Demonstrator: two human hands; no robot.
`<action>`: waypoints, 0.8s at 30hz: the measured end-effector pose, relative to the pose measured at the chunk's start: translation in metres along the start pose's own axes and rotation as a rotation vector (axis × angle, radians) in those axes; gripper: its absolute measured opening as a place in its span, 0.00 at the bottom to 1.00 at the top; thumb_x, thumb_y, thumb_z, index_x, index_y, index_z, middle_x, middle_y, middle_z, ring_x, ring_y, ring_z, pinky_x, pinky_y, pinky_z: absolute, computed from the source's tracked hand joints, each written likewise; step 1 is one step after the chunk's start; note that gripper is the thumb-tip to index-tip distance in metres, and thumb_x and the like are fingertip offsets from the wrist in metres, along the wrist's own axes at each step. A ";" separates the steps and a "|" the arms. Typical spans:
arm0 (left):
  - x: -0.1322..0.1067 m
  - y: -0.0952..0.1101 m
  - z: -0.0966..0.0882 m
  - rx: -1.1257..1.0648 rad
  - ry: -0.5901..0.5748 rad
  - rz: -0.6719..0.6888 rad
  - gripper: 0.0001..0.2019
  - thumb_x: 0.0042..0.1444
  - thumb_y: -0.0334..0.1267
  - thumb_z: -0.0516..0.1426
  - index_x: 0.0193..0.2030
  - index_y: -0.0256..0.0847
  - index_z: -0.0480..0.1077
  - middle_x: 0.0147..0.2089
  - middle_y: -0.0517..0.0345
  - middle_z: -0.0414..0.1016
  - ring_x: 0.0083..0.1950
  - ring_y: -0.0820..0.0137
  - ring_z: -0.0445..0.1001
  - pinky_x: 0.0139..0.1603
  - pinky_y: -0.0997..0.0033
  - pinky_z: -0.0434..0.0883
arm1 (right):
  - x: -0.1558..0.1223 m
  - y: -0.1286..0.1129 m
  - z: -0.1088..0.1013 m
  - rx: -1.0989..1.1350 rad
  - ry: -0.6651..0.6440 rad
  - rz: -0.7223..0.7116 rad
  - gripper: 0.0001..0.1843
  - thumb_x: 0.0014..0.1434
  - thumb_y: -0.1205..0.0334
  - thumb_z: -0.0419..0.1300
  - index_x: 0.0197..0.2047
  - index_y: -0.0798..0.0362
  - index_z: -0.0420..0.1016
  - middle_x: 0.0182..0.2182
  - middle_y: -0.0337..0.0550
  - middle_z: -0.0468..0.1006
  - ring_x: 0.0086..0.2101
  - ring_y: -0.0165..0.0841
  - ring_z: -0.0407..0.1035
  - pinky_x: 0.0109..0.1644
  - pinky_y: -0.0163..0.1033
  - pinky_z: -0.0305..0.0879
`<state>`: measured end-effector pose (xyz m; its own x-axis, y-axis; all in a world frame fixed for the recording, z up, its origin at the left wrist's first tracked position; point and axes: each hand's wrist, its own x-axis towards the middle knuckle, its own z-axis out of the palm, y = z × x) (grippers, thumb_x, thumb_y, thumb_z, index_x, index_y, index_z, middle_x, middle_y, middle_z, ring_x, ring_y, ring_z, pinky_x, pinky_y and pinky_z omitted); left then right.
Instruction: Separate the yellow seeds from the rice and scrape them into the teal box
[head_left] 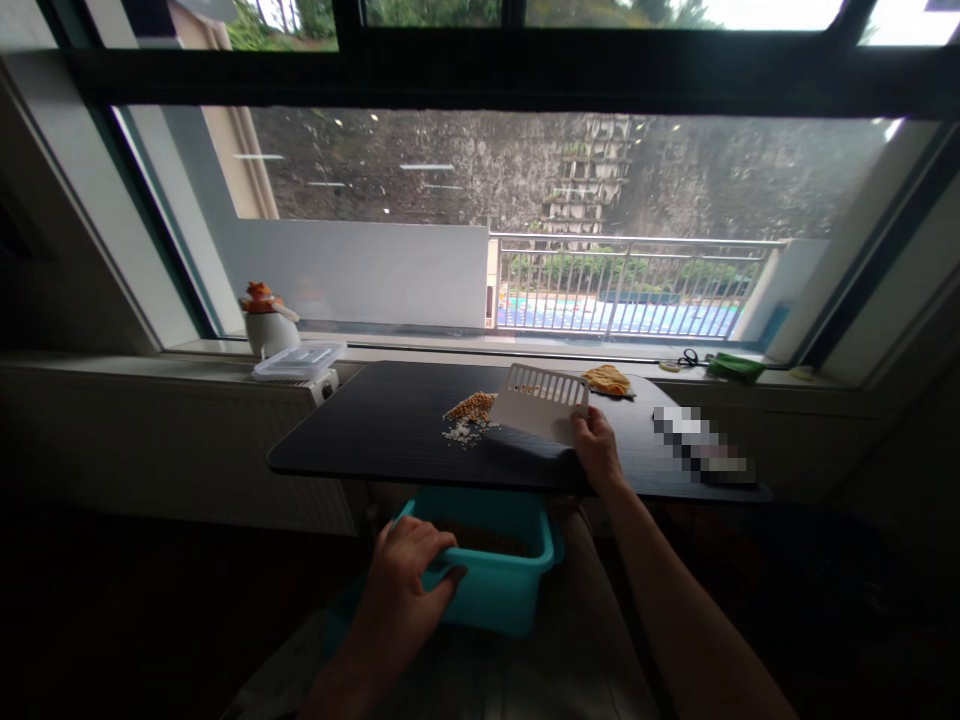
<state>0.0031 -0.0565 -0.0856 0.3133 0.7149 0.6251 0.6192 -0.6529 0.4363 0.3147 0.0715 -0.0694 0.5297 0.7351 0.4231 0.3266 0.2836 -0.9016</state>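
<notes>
My left hand [409, 568] is closed over the left rim of a teal plastic tub [499, 592], which sits on my lap below the table edge. Dark brown loose material [487, 540] lies inside the tub. With my right hand [598, 448] I grip the right side of a white slotted scoop [534, 416], tilted above the table, its slots facing away from me. A few tan pieces show through the slots. Just left of the scoop, a small heap of tan beans or pellets [471, 408] lies beside scattered white bits [463, 433].
The black table [360, 425] stands against a windowsill. A folded yellow cloth [609, 380] lies at its back right, a blurred-out object [701, 445] farther right. On the sill are scissors [688, 358], a green packet [735, 367], a clear lid [300, 361] and a white pot [270, 333].
</notes>
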 end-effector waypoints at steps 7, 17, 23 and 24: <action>-0.001 -0.001 -0.001 0.003 0.007 0.004 0.05 0.54 0.31 0.60 0.36 0.45 0.74 0.32 0.60 0.76 0.39 0.60 0.74 0.52 0.48 0.68 | 0.004 -0.001 0.004 -0.004 0.002 0.017 0.22 0.52 0.46 0.55 0.44 0.51 0.73 0.36 0.47 0.79 0.37 0.42 0.73 0.42 0.47 0.69; 0.000 -0.001 -0.001 -0.015 0.009 0.008 0.05 0.54 0.31 0.61 0.36 0.45 0.73 0.32 0.61 0.76 0.38 0.59 0.73 0.50 0.47 0.68 | 0.005 -0.004 0.008 -0.001 -0.015 0.024 0.19 0.50 0.48 0.54 0.40 0.51 0.74 0.35 0.45 0.80 0.37 0.41 0.73 0.41 0.44 0.69; 0.000 -0.001 -0.002 -0.018 0.020 0.010 0.04 0.55 0.31 0.60 0.35 0.44 0.73 0.31 0.61 0.76 0.38 0.59 0.73 0.50 0.46 0.68 | 0.004 -0.004 0.007 0.016 -0.008 0.025 0.22 0.49 0.48 0.54 0.42 0.52 0.74 0.36 0.46 0.80 0.37 0.42 0.73 0.40 0.45 0.70; 0.000 -0.001 -0.002 -0.017 0.020 0.009 0.04 0.55 0.31 0.60 0.35 0.44 0.73 0.31 0.61 0.76 0.38 0.59 0.73 0.50 0.45 0.68 | 0.004 -0.004 0.007 0.019 -0.012 0.020 0.22 0.49 0.48 0.54 0.42 0.52 0.74 0.36 0.46 0.80 0.37 0.42 0.73 0.40 0.45 0.70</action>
<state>0.0009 -0.0562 -0.0846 0.3041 0.7038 0.6420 0.6036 -0.6637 0.4417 0.3103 0.0777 -0.0645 0.5266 0.7480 0.4041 0.3014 0.2802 -0.9114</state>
